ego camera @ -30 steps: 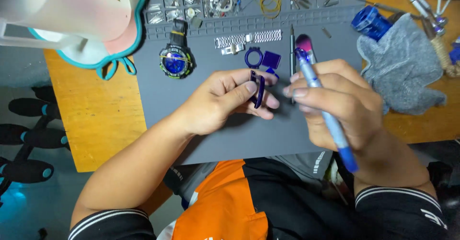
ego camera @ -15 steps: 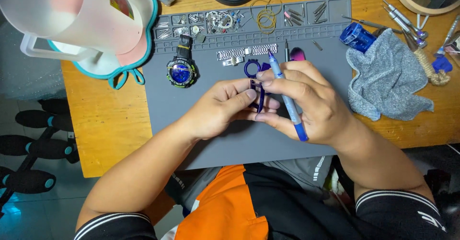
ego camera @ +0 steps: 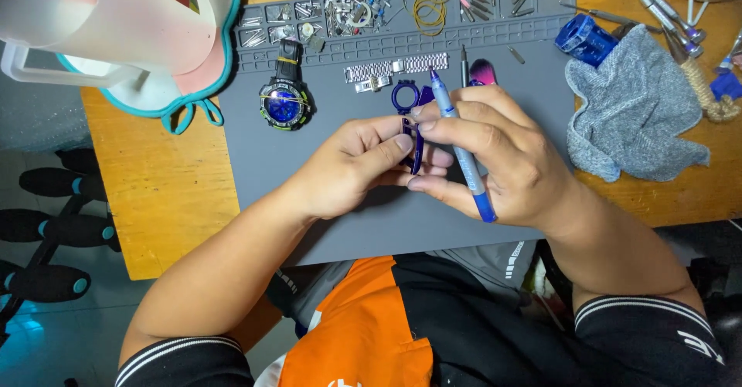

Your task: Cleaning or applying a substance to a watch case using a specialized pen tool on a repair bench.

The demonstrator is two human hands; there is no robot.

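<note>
Where the grey silicone work mat (ego camera: 325, 201) covers the wooden table (ego camera: 166, 194), left hand (ego camera: 352, 167) pinches a dark blue strap piece (ego camera: 417, 149); right hand (ego camera: 495, 159) grips a blue pen-shaped tool (ego camera: 461, 151); grey cloth (ego camera: 634, 113) at three o'clock.

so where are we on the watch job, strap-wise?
Done: the watch lies on the grey mat with only one strap half on, and a metal bracelet lies detached. In hand: the left hand and right hand pinch a dark blue strap piece; the right also holds a blue pen-like tool. Left: a blue bezel ring lies loose on the mat.
</note>
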